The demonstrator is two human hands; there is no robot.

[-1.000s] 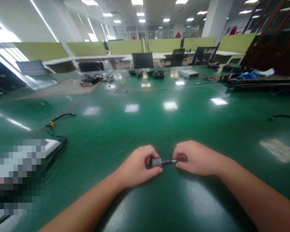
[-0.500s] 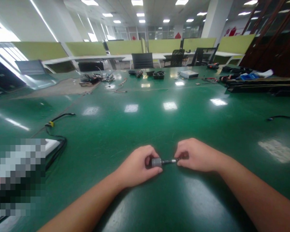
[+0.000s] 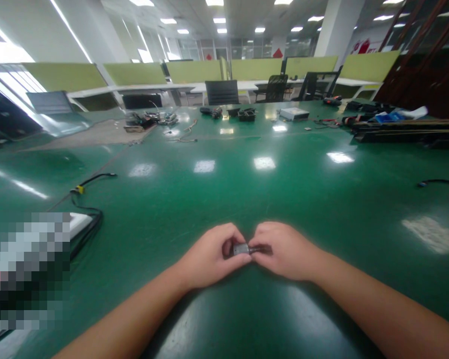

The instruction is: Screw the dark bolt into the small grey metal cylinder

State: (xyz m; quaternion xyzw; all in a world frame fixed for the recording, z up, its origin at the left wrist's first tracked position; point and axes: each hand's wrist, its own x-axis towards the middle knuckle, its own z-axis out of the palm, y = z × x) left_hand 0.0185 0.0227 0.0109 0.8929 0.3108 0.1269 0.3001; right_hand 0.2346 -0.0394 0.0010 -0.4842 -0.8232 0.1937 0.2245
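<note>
My left hand (image 3: 215,257) is closed around a small grey metal cylinder (image 3: 241,249), thumb below and fingers above, low over the green table. A thin dark shaft (image 3: 260,249) comes out of the cylinder's right end. Right beside it, my right hand (image 3: 284,252) is closed, pinching the shaft between thumb and fingertips close to the cylinder. Both hands' fingertips nearly meet. The shaft's far end is hidden inside my right hand, and the cylinder's left end lies in shadow within my left.
The glossy green table (image 3: 209,199) stretches away. To the left lie a black cable (image 3: 93,214) and a partly blurred-out white object (image 3: 78,224). Electronic parts (image 3: 153,118), a flat silver box (image 3: 294,114) and dark long strips (image 3: 396,133) lie along the far side.
My right hand has slid left along the shaft, from its bright tip to right beside the cylinder. The left hand keeps its hold in nearly the same place.
</note>
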